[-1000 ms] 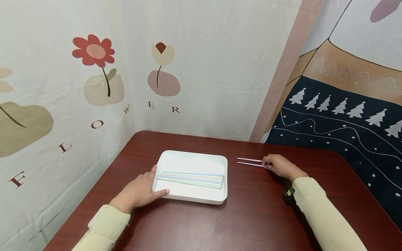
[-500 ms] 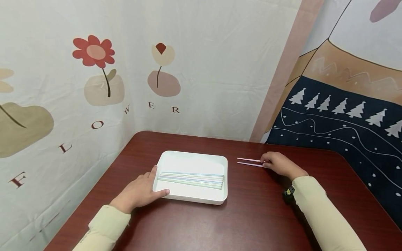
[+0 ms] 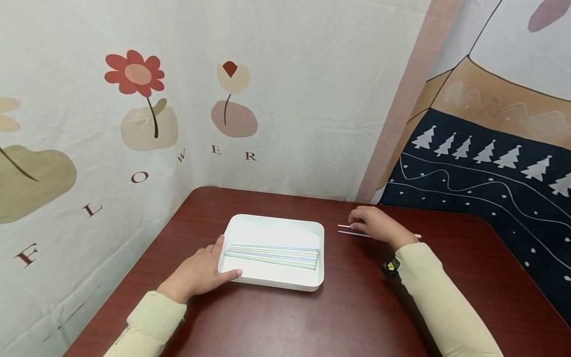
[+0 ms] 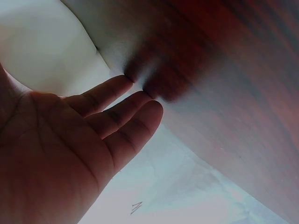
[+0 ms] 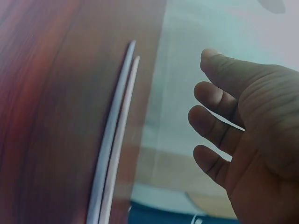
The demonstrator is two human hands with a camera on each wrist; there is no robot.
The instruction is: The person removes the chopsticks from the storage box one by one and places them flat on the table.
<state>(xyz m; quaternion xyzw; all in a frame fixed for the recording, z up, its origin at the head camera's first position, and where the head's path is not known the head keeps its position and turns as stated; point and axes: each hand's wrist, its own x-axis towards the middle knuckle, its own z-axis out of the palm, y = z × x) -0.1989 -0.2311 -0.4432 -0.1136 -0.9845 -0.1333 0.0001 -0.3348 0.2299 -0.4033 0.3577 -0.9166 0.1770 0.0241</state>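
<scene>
My left hand (image 3: 198,270) rests against the left side of a white rectangular tray (image 3: 276,285), its thumb at the near rim and its fingers fairly straight. Inside the tray lies a bundle of several thin pale green, blue and white chopsticks (image 3: 272,256). Right of the tray, a pink chopstick (image 5: 124,126) and a lilac chopstick (image 5: 110,123) lie side by side on the table. Above them hovers my right hand (image 3: 376,224); the right wrist view shows its loosely bent fingers apart from both sticks, holding nothing. In the head view this hand hides their middle.
The dark red wooden table (image 3: 294,322) ends at a white curtain (image 3: 303,124) with printed flowers at the back and left. A dark blue cloth (image 3: 482,178) with white trees hangs at the right. A black device (image 3: 390,267) sits at my right wrist.
My right hand has let go of the right part of the pink and lilac chopsticks and moved left above them, uncovering their right ends. My left hand and the tray have stayed put.
</scene>
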